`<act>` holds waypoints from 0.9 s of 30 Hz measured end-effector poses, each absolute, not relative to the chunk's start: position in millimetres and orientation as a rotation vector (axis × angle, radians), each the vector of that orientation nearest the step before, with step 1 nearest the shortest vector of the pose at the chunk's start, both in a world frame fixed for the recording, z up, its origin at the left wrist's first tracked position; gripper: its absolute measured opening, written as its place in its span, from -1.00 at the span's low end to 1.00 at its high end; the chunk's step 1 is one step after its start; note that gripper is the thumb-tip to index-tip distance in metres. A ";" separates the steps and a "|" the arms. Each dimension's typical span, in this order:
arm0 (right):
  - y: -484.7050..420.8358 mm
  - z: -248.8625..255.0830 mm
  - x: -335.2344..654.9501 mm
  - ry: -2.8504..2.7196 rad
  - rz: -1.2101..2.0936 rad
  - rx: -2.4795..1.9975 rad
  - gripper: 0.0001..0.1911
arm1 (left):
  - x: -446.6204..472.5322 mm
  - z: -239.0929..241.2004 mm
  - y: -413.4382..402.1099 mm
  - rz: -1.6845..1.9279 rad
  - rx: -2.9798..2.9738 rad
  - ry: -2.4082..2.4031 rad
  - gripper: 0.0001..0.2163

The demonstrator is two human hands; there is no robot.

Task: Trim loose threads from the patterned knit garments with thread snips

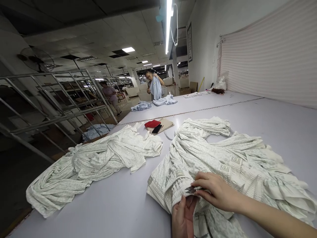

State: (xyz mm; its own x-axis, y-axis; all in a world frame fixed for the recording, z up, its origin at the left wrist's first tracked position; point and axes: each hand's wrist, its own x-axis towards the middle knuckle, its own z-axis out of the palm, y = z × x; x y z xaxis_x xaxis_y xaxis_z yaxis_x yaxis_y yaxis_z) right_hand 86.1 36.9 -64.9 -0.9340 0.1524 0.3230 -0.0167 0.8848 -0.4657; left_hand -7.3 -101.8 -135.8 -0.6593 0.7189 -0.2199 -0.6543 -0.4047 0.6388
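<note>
Pale green-and-white printed trousers (pixel 178 155) lie in a heap on the table in front of me, with ribbed elastic waistbands and small sewn-on patches. My left hand (pixel 183 215) is closed at one waistband (pixel 178 191), thumb on the outside and fingers inside the opening. Just above it, my right hand (pixel 215 190) grips small metal thread snips (pixel 192 189), whose blades lie against the edge of that waistband. Part of the snips is hidden by my fingers. Further right in the heap, several more waistbands with patches (pixel 225 167) overlap.
A second heap of similar garments (pixel 99 158) lies on the left of the table (pixel 111 205). Beyond are a red cloth item (pixel 152 123), a phone (pixel 157 129) and cardboard (pixel 167 124). Across the table a person (pixel 151 82) lifts a blue garment (pixel 156 87). A metal rack (pixel 61 109) stands left.
</note>
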 end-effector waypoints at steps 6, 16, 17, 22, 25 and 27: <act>38.2 -65.6 86.0 -2.714 0.658 -0.094 -0.71 | -14.2 -143.6 -104.3 2.055 0.154 0.907 -0.67; 37.2 -63.5 85.1 -2.703 0.732 -0.132 -0.76 | -14.5 -143.9 -104.2 2.045 0.168 0.849 -0.70; 37.2 -63.2 85.2 -2.705 0.732 -0.134 -0.76 | -14.0 -143.0 -104.0 2.063 0.150 0.852 -0.70; 39.5 -61.2 87.7 -2.708 0.695 -0.128 -0.73 | -16.4 -141.6 -104.9 2.062 0.135 0.830 -0.72; 41.1 -61.4 89.8 -2.713 0.704 -0.120 -0.72 | -19.0 -142.9 -105.5 2.044 0.144 0.815 -0.71; 41.3 -62.3 90.7 -2.721 0.704 -0.118 -0.72 | -19.6 -143.5 -105.6 2.045 0.151 0.820 -0.70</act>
State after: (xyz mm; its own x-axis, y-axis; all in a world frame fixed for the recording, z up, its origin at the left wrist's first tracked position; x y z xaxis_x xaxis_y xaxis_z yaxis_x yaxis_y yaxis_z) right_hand 90.7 41.3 -62.3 -0.9431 0.1597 0.2918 -0.0018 0.8747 -0.4847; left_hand -19.6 -105.6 -143.5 -0.5878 0.7845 -0.1977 -0.7037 -0.3753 0.6033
